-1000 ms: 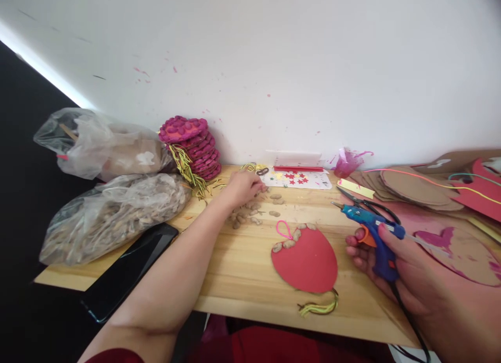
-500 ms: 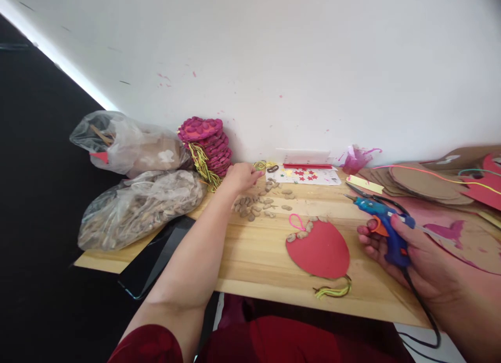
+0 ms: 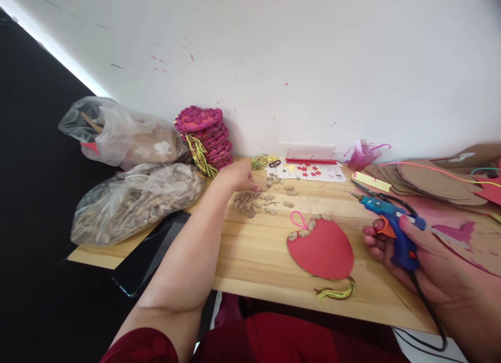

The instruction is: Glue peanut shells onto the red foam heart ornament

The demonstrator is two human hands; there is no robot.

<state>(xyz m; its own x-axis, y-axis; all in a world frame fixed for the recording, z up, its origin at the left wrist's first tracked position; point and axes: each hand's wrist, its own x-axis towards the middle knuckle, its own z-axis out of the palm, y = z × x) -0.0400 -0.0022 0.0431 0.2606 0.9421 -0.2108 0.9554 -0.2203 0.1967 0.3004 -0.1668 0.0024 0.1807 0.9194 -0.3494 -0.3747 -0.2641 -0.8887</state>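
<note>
My left hand (image 3: 240,177) reaches across to a scatter of peanuts in their shells (image 3: 246,198), its fingers curled together low over the far side of the pile. Whatever they may hold is hidden. On the right, my right hand (image 3: 407,258) grips a blue hot glue gun (image 3: 403,243) with an orange trigger, nozzle pointing left, a finger by the trigger. Between the hands lies a red rounded card (image 3: 323,251) with several peanuts along its upper edge, a pink loop (image 3: 298,219) at the top and a yellow-green tassel (image 3: 335,291) below.
Peanuts fill a plastic bag (image 3: 136,204) at left, behind a dark phone (image 3: 151,256). A stack of magenta peanut-covered pieces (image 3: 207,138) stands by the wall. Paper with star stickers (image 3: 332,172), scissors (image 3: 385,197) and cardboard rounds (image 3: 426,180) lie towards the right.
My left hand has drawn slightly nearer with its fingers curling down closer to the peanuts. My right hand still holds the glue gun. The whole view has shifted a little.
</note>
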